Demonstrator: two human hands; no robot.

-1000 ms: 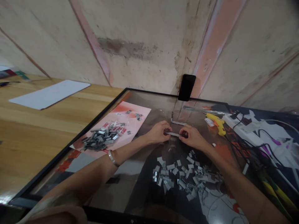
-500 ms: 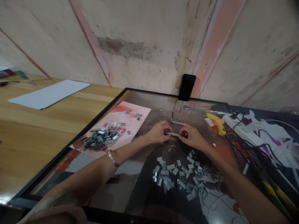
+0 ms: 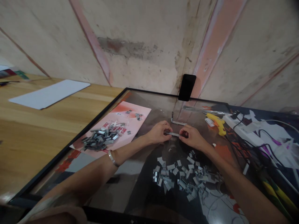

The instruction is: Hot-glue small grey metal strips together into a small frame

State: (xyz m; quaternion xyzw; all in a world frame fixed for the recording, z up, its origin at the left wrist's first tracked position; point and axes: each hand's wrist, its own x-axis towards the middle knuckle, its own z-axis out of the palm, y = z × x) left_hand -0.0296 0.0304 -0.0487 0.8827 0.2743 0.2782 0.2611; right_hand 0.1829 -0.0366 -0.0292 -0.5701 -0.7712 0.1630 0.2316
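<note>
Both my hands rest on a glass-topped table (image 3: 130,102) and pinch the two ends of a short flat metal strip (image 3: 173,134). My left hand (image 3: 158,132) grips its left end with curled fingers. Closed on the right end is my right hand (image 3: 192,137). Just in front of my hands lies a loose heap of small grey metal clips (image 3: 184,177). A second pile of the same clips (image 3: 101,138) sits on a pink printed sheet (image 3: 130,116) to the left.
A bent metal strip (image 3: 177,122) lies just behind my hands. A black phone (image 3: 187,87) leans on the wall. A yellow glue gun (image 3: 216,123), a white power strip (image 3: 243,132) and tangled cables fill the right side. White paper (image 3: 50,93) lies on the wooden table at left.
</note>
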